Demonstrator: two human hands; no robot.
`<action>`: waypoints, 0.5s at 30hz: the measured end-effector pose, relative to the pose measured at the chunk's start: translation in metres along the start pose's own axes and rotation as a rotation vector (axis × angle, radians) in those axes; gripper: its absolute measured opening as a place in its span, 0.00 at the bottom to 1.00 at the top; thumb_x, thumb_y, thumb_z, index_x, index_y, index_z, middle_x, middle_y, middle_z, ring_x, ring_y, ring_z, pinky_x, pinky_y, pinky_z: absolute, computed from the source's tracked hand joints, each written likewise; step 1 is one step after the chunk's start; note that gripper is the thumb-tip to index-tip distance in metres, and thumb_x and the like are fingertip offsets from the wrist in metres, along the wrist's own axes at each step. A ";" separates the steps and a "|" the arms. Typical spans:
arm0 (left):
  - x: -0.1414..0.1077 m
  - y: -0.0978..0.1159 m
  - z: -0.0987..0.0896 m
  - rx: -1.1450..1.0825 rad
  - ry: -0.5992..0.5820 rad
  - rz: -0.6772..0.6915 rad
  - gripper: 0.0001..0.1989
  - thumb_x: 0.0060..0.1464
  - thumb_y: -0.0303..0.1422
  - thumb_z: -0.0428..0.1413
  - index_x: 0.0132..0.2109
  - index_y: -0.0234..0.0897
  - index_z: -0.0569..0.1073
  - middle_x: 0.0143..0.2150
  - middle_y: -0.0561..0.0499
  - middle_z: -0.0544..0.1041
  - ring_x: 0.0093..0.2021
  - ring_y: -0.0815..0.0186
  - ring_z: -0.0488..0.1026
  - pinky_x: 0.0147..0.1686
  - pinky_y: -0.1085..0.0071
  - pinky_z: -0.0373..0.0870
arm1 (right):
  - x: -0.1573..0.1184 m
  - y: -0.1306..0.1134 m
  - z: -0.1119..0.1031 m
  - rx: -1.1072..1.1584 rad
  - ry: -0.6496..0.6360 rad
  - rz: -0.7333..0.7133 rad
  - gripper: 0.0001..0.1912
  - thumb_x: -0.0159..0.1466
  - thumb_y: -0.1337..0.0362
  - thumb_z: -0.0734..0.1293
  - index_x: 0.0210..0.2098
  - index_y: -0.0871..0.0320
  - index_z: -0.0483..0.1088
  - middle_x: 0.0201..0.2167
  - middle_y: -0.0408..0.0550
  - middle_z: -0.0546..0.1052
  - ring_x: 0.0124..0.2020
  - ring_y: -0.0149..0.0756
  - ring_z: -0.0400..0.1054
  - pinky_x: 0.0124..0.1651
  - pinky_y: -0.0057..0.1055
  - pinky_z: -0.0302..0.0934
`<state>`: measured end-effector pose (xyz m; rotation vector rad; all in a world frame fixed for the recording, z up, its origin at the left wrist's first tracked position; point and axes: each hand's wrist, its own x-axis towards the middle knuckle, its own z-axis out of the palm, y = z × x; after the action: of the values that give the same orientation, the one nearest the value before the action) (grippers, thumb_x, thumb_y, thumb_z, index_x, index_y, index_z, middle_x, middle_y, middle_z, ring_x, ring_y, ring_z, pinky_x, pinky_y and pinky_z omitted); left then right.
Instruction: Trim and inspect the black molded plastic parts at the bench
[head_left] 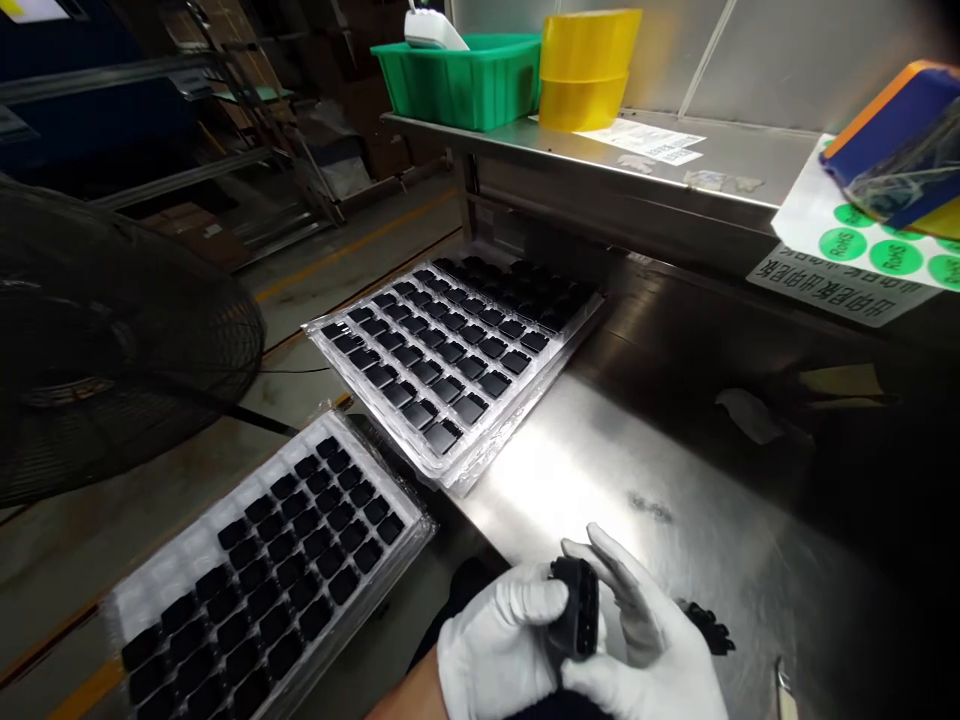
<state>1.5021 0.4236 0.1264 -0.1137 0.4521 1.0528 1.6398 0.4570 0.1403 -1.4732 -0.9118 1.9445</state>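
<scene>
Both my hands wear white gloves and are together above the front edge of the metal bench. My left hand [506, 635] pinches a small black plastic part [576, 607], thumb across its face. It is tilted, with a row of small openings along its narrow side. My right hand [652, 635] curves around the other side of it, thumb at its lower end and fingers near its top. Beside the right hand lies a dark toothed piece [709, 628], partly hidden by the glove. A slim tool with a pale handle [786, 700] is at the bottom edge.
A white tray of black parts [450, 470] stands on the bench [555, 450]; another tray [180, 560] sits lower left, partly filled. A large fan [112, 350] is at left. The shelf [735, 165] holds a green bin [465, 85], yellow tape rolls [589, 70] and sticker sheets [806, 215].
</scene>
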 end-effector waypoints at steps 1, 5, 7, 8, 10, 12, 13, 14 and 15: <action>0.005 -0.002 0.008 0.022 0.014 0.028 0.11 0.46 0.33 0.64 0.33 0.26 0.76 0.29 0.47 0.72 0.29 0.69 0.69 0.32 0.74 0.62 | 0.003 -0.004 -0.008 0.003 -0.025 0.015 0.42 0.34 0.66 0.81 0.49 0.43 0.74 0.52 0.45 0.78 0.57 0.48 0.69 0.60 0.41 0.65; 0.024 -0.003 0.051 0.263 0.181 0.189 0.08 0.48 0.32 0.61 0.32 0.28 0.75 0.29 0.47 0.73 0.30 0.67 0.70 0.36 0.71 0.65 | 0.020 -0.018 -0.041 -0.055 -0.129 0.005 0.39 0.39 0.62 0.81 0.51 0.47 0.73 0.53 0.48 0.77 0.58 0.51 0.68 0.66 0.49 0.57; 0.033 0.000 0.075 0.476 0.382 0.222 0.06 0.45 0.25 0.61 0.34 0.31 0.75 0.30 0.49 0.75 0.31 0.65 0.72 0.37 0.69 0.66 | 0.030 -0.021 -0.053 -0.064 -0.186 -0.020 0.36 0.43 0.61 0.80 0.51 0.49 0.73 0.54 0.50 0.76 0.59 0.50 0.67 0.66 0.48 0.58; 0.038 0.000 0.086 0.585 0.497 0.227 0.08 0.43 0.23 0.61 0.34 0.32 0.74 0.30 0.49 0.76 0.32 0.64 0.73 0.37 0.68 0.67 | 0.035 -0.022 -0.059 -0.051 -0.215 -0.026 0.34 0.45 0.60 0.80 0.51 0.50 0.73 0.55 0.50 0.76 0.59 0.51 0.67 0.65 0.47 0.59; 0.048 -0.002 0.104 0.746 0.699 0.240 0.12 0.40 0.21 0.61 0.35 0.33 0.74 0.31 0.50 0.77 0.35 0.61 0.74 0.37 0.67 0.68 | 0.043 -0.020 -0.067 -0.046 -0.248 -0.024 0.32 0.47 0.58 0.78 0.51 0.51 0.72 0.55 0.52 0.75 0.59 0.52 0.67 0.64 0.47 0.61; 0.056 -0.007 0.114 0.823 0.828 0.258 0.12 0.39 0.22 0.62 0.35 0.34 0.73 0.30 0.51 0.77 0.35 0.60 0.74 0.37 0.66 0.69 | 0.049 -0.015 -0.073 -0.103 -0.240 -0.045 0.34 0.46 0.56 0.78 0.52 0.51 0.72 0.56 0.51 0.75 0.59 0.54 0.67 0.64 0.47 0.61; 0.059 -0.011 0.116 0.841 0.868 0.272 0.12 0.38 0.22 0.62 0.34 0.34 0.73 0.30 0.52 0.76 0.34 0.61 0.73 0.36 0.67 0.69 | 0.051 -0.012 -0.075 -0.146 -0.226 -0.074 0.34 0.46 0.56 0.78 0.53 0.51 0.72 0.56 0.51 0.75 0.59 0.54 0.66 0.62 0.46 0.63; 0.060 -0.014 0.115 0.845 0.900 0.287 0.12 0.38 0.22 0.62 0.34 0.35 0.72 0.29 0.53 0.75 0.33 0.62 0.73 0.35 0.68 0.68 | 0.052 -0.007 -0.077 -0.183 -0.215 -0.122 0.34 0.47 0.57 0.78 0.53 0.50 0.71 0.55 0.50 0.76 0.59 0.54 0.67 0.60 0.44 0.67; 0.060 -0.018 0.112 0.837 0.922 0.307 0.12 0.37 0.21 0.61 0.33 0.35 0.72 0.28 0.54 0.74 0.32 0.63 0.72 0.33 0.69 0.68 | 0.052 -0.003 -0.077 -0.206 -0.213 -0.184 0.32 0.50 0.58 0.76 0.54 0.49 0.71 0.54 0.49 0.77 0.57 0.53 0.68 0.56 0.42 0.70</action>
<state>1.5763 0.4977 0.2009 0.2413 1.7521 0.9848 1.7003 0.5131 0.0974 -1.2545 -1.3283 1.9414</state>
